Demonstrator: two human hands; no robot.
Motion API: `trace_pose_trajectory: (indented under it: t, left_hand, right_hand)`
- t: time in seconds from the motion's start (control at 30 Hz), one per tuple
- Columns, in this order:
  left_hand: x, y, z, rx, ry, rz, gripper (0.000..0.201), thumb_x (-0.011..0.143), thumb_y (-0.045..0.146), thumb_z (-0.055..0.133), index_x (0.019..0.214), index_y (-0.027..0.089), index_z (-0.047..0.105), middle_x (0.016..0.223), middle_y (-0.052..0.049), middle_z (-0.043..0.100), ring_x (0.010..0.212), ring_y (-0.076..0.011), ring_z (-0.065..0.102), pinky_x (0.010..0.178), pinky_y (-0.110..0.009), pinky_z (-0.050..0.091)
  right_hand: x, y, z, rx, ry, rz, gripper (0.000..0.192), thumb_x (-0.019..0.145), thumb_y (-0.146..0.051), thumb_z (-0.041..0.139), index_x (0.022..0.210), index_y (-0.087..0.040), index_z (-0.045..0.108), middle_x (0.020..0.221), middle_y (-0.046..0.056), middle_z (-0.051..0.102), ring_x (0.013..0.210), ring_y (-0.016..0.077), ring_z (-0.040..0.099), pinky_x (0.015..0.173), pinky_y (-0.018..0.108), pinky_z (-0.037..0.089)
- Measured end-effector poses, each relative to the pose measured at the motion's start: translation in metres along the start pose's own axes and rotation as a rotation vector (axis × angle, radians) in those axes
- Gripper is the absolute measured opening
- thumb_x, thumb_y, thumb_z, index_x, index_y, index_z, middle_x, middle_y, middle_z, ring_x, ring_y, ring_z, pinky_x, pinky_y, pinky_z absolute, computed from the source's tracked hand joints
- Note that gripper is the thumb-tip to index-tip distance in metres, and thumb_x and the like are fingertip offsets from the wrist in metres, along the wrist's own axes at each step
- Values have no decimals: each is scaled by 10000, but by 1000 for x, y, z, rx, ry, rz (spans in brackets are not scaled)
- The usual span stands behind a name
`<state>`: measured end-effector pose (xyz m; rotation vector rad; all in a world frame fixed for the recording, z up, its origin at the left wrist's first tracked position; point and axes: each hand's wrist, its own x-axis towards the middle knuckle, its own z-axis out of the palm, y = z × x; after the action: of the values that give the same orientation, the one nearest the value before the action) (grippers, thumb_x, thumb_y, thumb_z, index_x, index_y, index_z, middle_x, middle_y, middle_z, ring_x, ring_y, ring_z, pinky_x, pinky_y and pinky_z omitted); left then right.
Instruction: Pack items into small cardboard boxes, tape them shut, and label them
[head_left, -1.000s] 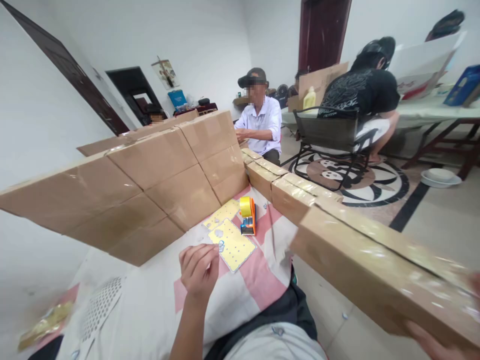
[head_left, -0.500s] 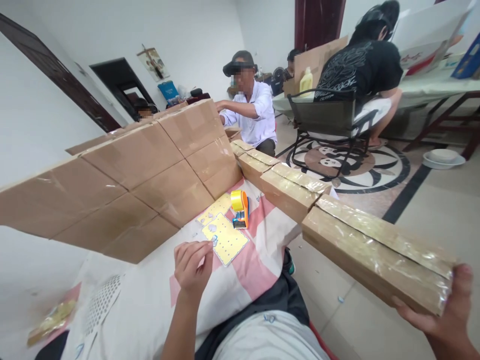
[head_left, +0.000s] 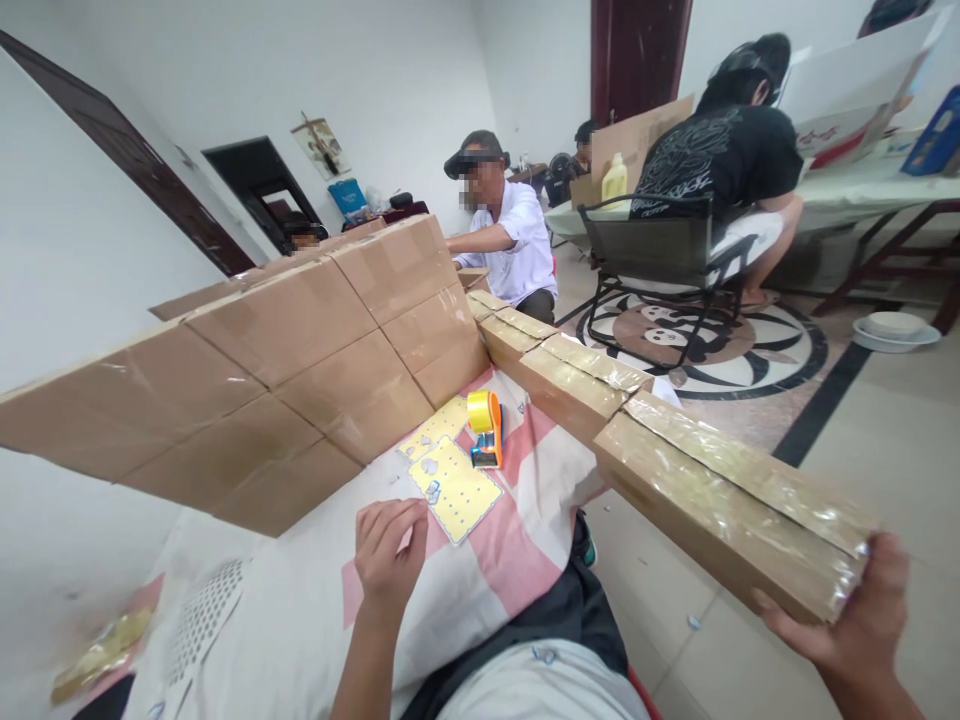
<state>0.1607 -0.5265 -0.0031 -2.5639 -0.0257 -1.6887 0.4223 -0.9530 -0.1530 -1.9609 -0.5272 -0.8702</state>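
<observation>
Two hands at work: right hand (head_left: 862,625) grips the taped cardboard strip's (head_left: 735,510) end; left hand (head_left: 386,555), fingers curled, rests just short of the yellow sheet (head_left: 459,492); a steady grip looks wise.

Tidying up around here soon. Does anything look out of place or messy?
Small white scraps lie scattered on the floor by the taped box that the right hand grips at its end. A crumpled yellowish wrapper sits off at the cloth's far left edge.
</observation>
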Motion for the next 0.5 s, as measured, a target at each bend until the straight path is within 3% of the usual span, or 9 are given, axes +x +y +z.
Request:
trace_pose_trajectory:
  t: [0.1, 0.23, 0.5]
  left_hand:
    - [-8, -2, 2, -58, -45, -44, 267, 835, -32, 710, 965, 196, 663, 840, -34, 743, 749, -165, 681, 711, -321, 500]
    - [-21, -3, 6, -143, -171, -97, 261, 875, -13, 673, 1000, 215, 659, 870, -31, 734, 776, -165, 680, 706, -315, 515]
    - [-37, -12, -1, -148, -232, -169, 243, 902, 10, 643, 1015, 224, 664, 887, -29, 723, 806, -165, 677, 727, -308, 532]
  right_hand:
    - [2, -7, 9, -43, 33, -172, 1334, 563, -778, 794, 1658, -285, 215, 1227, 163, 492, 1087, 480, 565, 834, 677, 488]
    - [11, -14, 12, -67, 1, -214, 1263, 675, -766, 730, 1671, -212, 184, 1300, 214, 503, 1148, 501, 568, 857, 658, 503]
    - [14, -12, 20, -72, 125, 17, 1253, 643, -796, 734, 1649, -196, 286, 1476, 245, 508, 1293, 522, 549, 968, 664, 490]
